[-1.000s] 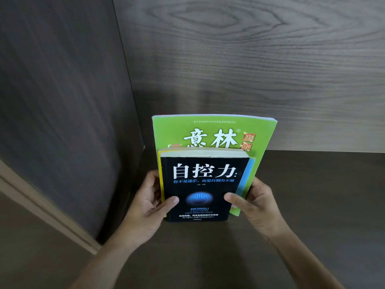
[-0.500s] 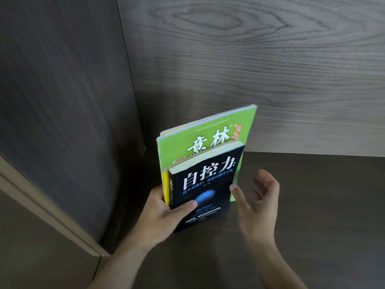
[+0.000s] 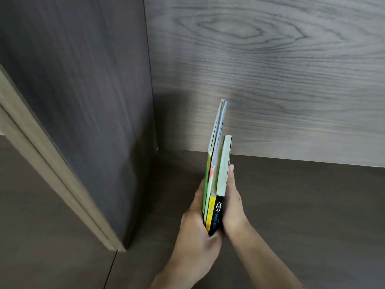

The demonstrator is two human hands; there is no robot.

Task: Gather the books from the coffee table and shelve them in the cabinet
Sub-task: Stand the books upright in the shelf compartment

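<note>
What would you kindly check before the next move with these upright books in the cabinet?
1. Books upright, spines outward: ok.
2. Left hand grips the stack's near end: ok.
3. Right hand pressed flat on the black book: ok.
4. Stack against the side wall: not ok, a gap shows.
5. Bottom edges seated on the shelf floor: cannot tell, hands hide them.

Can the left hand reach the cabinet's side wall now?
Probably yes: only bare shelf shows between the left hand and the side wall, though the hand grips the books.
</note>
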